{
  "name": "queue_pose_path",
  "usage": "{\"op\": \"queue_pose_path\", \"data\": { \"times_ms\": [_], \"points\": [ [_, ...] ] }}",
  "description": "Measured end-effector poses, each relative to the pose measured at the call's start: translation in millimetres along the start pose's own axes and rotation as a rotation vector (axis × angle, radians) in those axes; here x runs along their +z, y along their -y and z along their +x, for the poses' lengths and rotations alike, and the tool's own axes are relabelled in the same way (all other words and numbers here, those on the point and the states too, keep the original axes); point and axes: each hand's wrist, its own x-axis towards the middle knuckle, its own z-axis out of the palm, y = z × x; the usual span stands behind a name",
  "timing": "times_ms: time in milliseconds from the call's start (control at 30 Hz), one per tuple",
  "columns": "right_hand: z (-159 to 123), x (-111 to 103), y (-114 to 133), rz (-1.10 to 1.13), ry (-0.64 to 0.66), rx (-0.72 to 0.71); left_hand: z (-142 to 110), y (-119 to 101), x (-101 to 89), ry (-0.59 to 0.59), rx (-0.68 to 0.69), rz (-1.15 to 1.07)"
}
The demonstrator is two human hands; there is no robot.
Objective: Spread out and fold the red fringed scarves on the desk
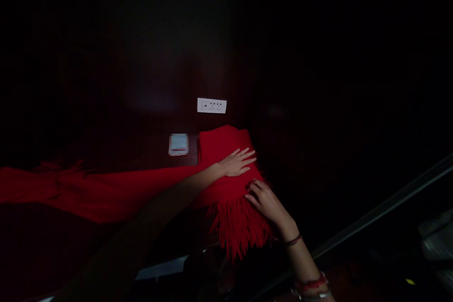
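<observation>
A red fringed scarf (224, 141) lies on a dark wooden surface, partly folded at the right, with a long strip running off to the left. My left hand (236, 162) rests flat on the folded part, fingers spread, a ring on one finger. Just below and to the right, my right hand (262, 199) is at the scarf's edge above the fringe (239, 231). Its fingers are bent and slightly apart, with no cloth visibly gripped. Bracelets circle the right wrist and forearm.
A white socket panel (211, 105) is on the dark wall behind the scarf. A small pale card or packet (179, 144), blurred out, lies left of the folded part. A dark panel edge (382, 212) slants up at the right. Much of the surroundings is too dark to make out.
</observation>
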Motion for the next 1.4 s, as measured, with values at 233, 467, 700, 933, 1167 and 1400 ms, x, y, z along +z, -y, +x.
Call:
{"op": "queue_pose_path", "data": {
  "times_ms": [233,467,700,933,1167,1400],
  "points": [
    [3.8,-2.0,0.5,-0.002,0.022,0.004,-7.1,18.1,8.7,0.208,0.075,-0.11],
    [12.6,-11.2,1.1,0.018,0.035,0.063,-12.1,19.9,-4.6,0.004,-0.103,0.081],
    [43.0,11.0,1.2,-0.093,0.077,0.347,-43.0,1.4,1.7,0.18,-0.1,-0.062],
    [34.4,21.1,-11.0,-0.079,0.314,0.43,-76.8,12.2,4.3,0.087,-0.097,-0.017],
    [50.9,0.0,30.1,-0.034,0.146,0.0,-153.9,8.7,-12.4,-0.03,-0.343,0.038],
    [35.4,19.8,40.5,-0.063,0.258,-0.225,-231.1,-0.3,-25.3,0.322,-0.258,-0.193]
  ]
}}
